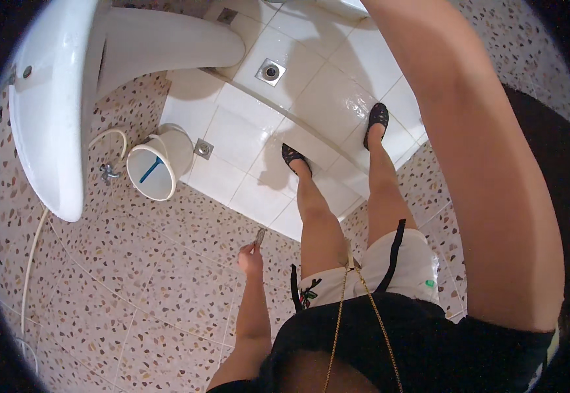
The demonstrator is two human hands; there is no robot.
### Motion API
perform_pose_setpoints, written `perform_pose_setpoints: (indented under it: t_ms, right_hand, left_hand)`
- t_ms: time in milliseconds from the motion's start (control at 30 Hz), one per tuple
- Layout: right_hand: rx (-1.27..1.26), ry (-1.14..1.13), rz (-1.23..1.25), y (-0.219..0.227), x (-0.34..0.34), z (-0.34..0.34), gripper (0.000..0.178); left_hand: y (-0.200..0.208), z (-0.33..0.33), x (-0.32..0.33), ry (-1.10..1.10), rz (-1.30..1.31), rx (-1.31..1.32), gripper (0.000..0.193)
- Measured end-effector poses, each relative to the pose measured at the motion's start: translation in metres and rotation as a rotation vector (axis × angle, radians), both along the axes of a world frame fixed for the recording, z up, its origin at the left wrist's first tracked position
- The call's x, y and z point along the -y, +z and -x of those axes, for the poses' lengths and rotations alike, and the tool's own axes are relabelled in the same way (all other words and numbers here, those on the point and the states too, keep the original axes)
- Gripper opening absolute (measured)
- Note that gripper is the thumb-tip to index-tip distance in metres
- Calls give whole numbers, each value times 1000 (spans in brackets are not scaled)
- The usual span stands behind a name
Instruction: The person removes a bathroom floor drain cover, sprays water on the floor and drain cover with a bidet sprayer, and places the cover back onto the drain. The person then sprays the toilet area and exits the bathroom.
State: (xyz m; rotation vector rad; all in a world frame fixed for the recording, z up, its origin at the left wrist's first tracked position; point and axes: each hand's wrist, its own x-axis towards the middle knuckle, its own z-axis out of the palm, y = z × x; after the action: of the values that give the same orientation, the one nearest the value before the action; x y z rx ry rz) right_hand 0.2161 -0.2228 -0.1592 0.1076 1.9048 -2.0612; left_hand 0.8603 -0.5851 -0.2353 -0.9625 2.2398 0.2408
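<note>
My left hand (251, 258) hangs low beside my left leg, its fingers closed on a small, flat grey oval piece with a mottled surface (260, 237). Its exact kind is too small to make out. My right arm (468, 144) stretches up across the right side and leaves the picture at the top, so the right hand is out of view. A cream-white bucket (183, 154) stands ahead of my left hand, with a blue stick-like tool (151, 169) inside it.
A white washbasin (49, 150) on a pedestal (167, 42) juts out at left. A tap (108, 173) and pale hose (34, 262) are on the speckled wall. Wet-looking white floor tiles (239, 137) have a raised step and metal drains (270, 72). My feet are on separate levels.
</note>
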Motion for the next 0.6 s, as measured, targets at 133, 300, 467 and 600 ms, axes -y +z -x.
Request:
perform_pose_setpoints:
  t_ms: [133, 300, 467, 600]
  right_hand:
    - [53, -40, 58, -11, -8, 2, 44]
    - [-25, -85, -282, -6, 3, -7, 47]
    - [-58, -11, -608, -17, -31, -23, 50]
    - [-36, 130, -470, -11, -20, -29, 52]
  left_hand:
    - [-1, 7, -15, -33, 6, 25, 23]
    - [-9, -16, 3, 71, -15, -4, 23]
    - [-12, -20, -22, 16, -51, -97, 22]
    - [-6, -33, -32, 80, -28, -57, 22]
